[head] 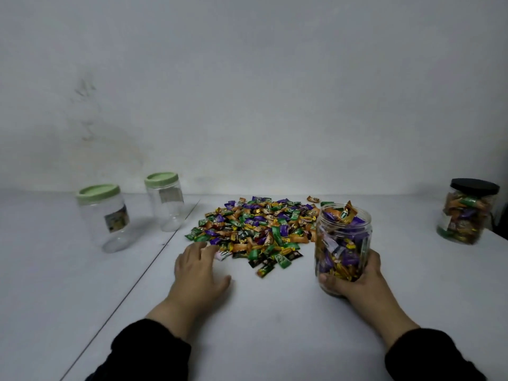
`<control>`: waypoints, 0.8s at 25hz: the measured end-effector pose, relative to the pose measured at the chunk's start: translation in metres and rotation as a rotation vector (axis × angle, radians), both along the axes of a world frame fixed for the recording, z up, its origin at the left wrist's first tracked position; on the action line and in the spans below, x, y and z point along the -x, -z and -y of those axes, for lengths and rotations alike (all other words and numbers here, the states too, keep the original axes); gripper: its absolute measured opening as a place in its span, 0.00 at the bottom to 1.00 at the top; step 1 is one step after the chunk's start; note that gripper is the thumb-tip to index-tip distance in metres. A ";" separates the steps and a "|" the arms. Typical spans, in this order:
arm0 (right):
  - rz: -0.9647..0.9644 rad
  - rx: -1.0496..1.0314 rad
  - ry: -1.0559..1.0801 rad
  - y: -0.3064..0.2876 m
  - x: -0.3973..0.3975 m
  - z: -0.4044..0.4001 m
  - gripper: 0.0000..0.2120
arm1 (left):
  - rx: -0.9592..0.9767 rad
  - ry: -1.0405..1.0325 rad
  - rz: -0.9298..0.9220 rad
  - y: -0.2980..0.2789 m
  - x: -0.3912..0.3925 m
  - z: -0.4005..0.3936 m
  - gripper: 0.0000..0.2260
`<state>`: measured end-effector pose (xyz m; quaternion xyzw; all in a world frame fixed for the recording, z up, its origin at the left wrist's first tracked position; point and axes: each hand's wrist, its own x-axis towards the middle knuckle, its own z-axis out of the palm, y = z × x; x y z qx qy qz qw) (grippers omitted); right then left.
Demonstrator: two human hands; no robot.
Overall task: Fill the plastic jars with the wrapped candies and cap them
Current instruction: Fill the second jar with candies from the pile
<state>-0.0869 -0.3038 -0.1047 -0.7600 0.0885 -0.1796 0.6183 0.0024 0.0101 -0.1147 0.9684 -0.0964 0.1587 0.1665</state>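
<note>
The right hand (354, 279) wraps its fingers around the full open candy jar (342, 243), at 3 o'clock from the candy pile (255, 229). The left hand (196, 268), fingers spread, touches the pile's 8 o'clock edge.

The open jar (343, 243) is clear, smooth plastic, and so are the two empty jars (103, 218) with matt green plastic lids (98, 192). The candies (255, 226) have shiny, crinkly wrappers. The table (275, 312) looks smooth and matt white. The sleeves (143, 350) are dark cloth.
</note>
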 end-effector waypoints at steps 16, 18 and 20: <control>0.032 0.057 0.059 0.007 0.007 -0.014 0.46 | 0.391 -0.131 -0.079 -0.001 0.008 0.001 0.42; 0.041 0.046 0.043 0.006 0.005 -0.014 0.48 | 0.547 0.068 -0.071 -0.013 0.020 0.023 0.43; 0.057 0.051 0.035 0.005 0.002 -0.013 0.47 | 0.661 0.233 -0.085 -0.032 0.029 0.048 0.43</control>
